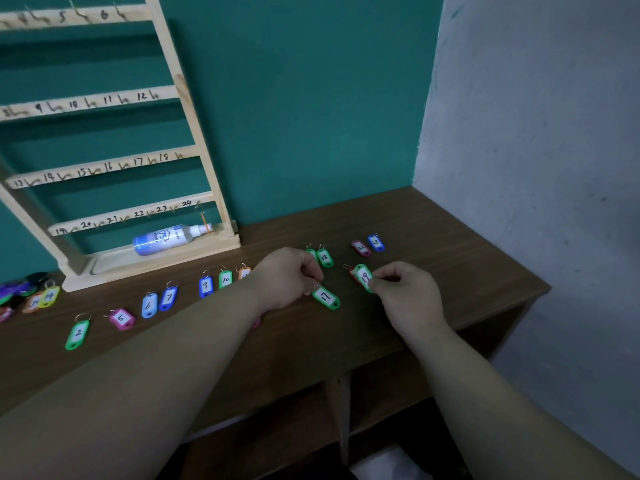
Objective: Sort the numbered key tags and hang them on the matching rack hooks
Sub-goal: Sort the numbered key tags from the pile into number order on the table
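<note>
Tags (168, 298) are lying in number order along the table (433, 237), apparently being sorted before going onto the rack (195, 133) behind. Left hand (287, 277) is pinching the ring end of tag 17 (326, 297), placing it flat. Right hand (408, 296) is gripping tag 19 (364, 277) at its bottom edge, tilting it up, likely for reading.

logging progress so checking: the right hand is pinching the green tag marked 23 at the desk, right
Not quite. The head view shows the right hand pinching the green tag marked 19, not 23, at the desk. The blue tag marked 23 lies further back on it.
</note>
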